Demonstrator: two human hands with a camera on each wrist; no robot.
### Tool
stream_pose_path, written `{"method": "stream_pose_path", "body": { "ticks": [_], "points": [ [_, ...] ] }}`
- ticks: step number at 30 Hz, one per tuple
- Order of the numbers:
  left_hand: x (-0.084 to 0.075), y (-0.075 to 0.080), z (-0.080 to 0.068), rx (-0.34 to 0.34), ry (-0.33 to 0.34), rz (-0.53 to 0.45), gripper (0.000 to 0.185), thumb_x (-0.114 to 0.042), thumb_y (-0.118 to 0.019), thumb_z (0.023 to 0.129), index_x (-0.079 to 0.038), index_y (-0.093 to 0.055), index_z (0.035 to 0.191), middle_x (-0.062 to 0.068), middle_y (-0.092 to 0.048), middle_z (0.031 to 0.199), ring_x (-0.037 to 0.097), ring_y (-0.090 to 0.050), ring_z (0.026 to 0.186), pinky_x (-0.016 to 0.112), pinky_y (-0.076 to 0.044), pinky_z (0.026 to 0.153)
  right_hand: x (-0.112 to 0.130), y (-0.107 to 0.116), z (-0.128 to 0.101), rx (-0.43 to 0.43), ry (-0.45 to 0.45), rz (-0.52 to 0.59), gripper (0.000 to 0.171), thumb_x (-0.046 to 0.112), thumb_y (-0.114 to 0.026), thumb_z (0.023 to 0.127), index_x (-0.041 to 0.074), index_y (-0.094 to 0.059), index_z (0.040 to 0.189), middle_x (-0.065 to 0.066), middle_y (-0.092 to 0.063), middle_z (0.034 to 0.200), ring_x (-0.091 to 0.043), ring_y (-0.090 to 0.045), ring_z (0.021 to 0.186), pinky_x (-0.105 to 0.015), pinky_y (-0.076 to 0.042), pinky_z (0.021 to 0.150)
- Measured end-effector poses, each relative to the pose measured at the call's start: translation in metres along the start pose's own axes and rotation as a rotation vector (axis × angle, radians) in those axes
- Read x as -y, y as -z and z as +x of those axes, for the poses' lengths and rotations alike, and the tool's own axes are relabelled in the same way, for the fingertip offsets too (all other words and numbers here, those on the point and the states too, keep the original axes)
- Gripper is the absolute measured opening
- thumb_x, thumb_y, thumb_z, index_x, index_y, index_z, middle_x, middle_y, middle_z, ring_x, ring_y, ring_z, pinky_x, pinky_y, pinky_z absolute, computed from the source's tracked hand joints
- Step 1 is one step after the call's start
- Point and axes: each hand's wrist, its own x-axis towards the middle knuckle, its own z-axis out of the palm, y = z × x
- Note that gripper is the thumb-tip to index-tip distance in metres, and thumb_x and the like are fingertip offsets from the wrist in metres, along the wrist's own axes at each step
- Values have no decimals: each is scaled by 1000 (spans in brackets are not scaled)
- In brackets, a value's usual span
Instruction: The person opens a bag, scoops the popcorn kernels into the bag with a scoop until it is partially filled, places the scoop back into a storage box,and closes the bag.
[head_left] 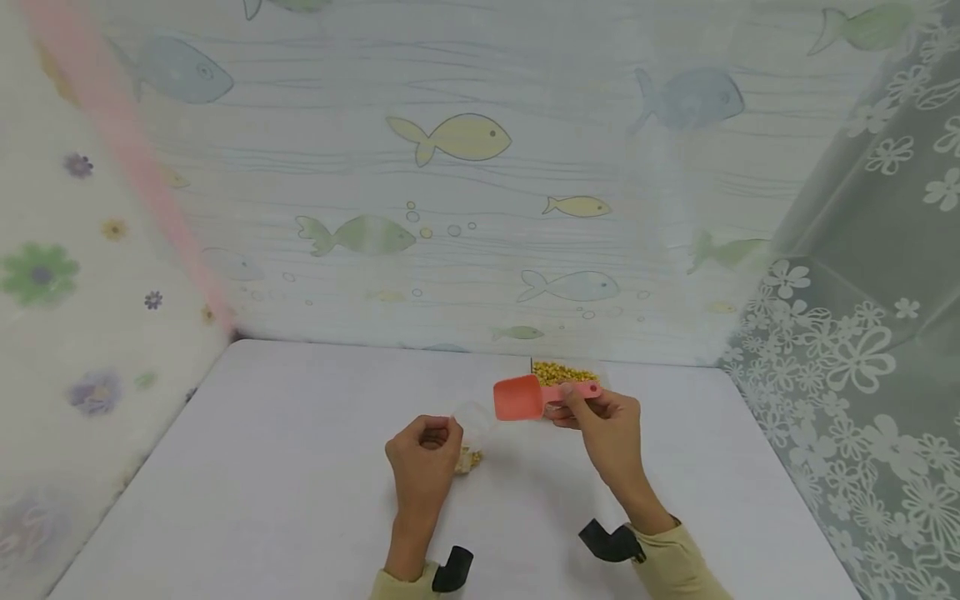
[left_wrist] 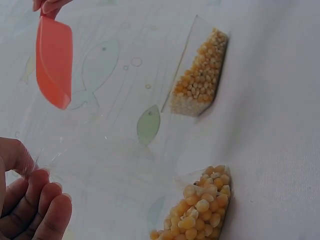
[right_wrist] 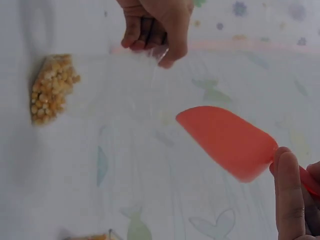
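Right there at the middle of the white cloth-covered table (head_left: pixel 300 467), the left hand (head_left: pixel 423 458) had its fingers curled in, pinching the top edge of a small clear plastic bag (head_left: pixel 471 433) that stood on the cloth with a heap of yellow corn kernels (head_left: pixel 468 459) settled at its bottom. From the left wrist view the fingertips (left_wrist: pixel 37 200) were bunched against the thin film, whose outline was hard to follow (it is nearly see-through, so how wide its mouth gaped I could not tell).

The right hand (head_left: pixel 607 429) gripped the handle of a coral-pink plastic scoop (head_left: pixel 519 397) between thumb and fingers, the bowl pointing left and held in the air just beside the bag's top, slightly above it. The right wrist view showed the scoop's smooth underside (right_wrist: pixel 227 141) with the bag-holding hand (right_wrist: pixel 157 27) beyond it.

Behind the scoop, against the fish-patterned backdrop (head_left: pixel 450 137), sat a clear rectangular container of yellow kernels (head_left: pixel 564 372), partly hidden by the scoop handle and the right hand. Flower-printed curtains (head_left: pixel 847 350) closed in the right side.
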Motion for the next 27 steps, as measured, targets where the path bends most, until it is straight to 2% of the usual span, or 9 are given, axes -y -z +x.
{"method": "stream_pose_path", "body": {
  "ticks": [6,13,18,23,27],
  "points": [
    [1,0,0,3,12,-4,13,17,-73,79,6,-70,71,13,-64,59,14,-59,49,18,-51,51,-14,22,11,-125,-72,10,33,13,-66,100,-19,-67,107,1,-77,79,-13,-75,67,-29,-61,68],
    [1,0,0,10,24,-7,12,16,-72,80,6,-71,72,13,-65,59,14,-59,49,18,-51,51,-47,48,26,-235,-159,32,40,19,-66,100,-19,-65,113,4,-76,79,-10,-74,67,-25,-60,69],
    [2,-1,2,14,25,-12,12,16,-72,79,6,-71,73,13,-65,59,14,-60,50,18,-51,51,-71,63,34,-286,-168,2,38,20,-66,100,-16,-67,113,6,-76,77,-8,-75,70,-25,-60,70],
    [3,-2,3,16,23,-10,11,16,-72,79,7,-71,73,14,-65,60,15,-60,50,18,-51,51,-85,72,38,-294,-154,-86,37,20,-66,100,-16,-68,111,6,-76,78,-6,-74,69,-25,-60,68],
    [3,-2,4,27,36,-19,12,16,-72,79,6,-71,73,13,-65,60,14,-59,50,18,-51,51,-88,74,41,-294,-119,-148,36,19,-66,100,-16,-69,108,-8,-77,82,-4,-73,68,-23,-60,66]
  ]
}}
